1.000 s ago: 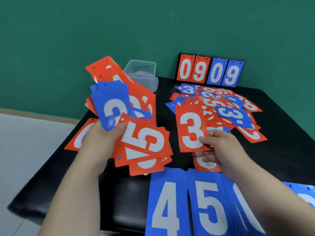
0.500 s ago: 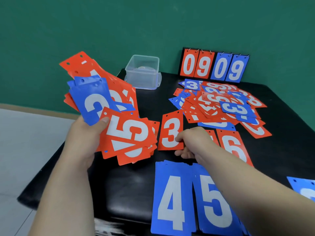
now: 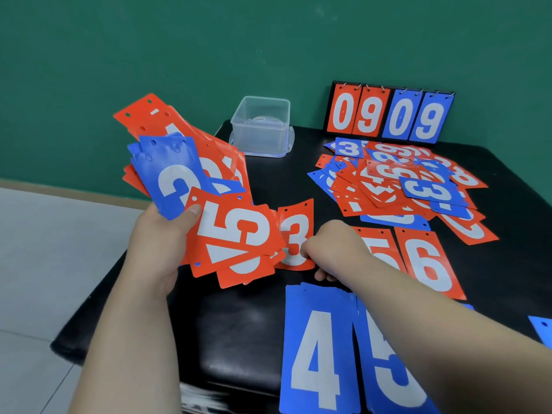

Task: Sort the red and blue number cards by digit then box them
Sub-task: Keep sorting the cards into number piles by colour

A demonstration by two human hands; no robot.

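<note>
The red 3 card (image 3: pixel 294 231) has dropped to the worktop (image 3: pixel 268 180), extending the sorted row, right hand (image 3: pixel 334 252) pinching its corner while the left hand (image 3: pixel 158 240) grips the unsorted fan (image 3: pixel 233 231).

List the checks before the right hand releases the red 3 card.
1. Right hand pinches the lower edge of the red 3 card: ok.
2. Card flat on the black table: cannot tell.
3. It sits left of the red 5 card and red 6 card: ok.
4. Left hand grips the fan of red and blue cards: ok.
5. Fan clear of that card: not ok, covers its left edge.
</note>
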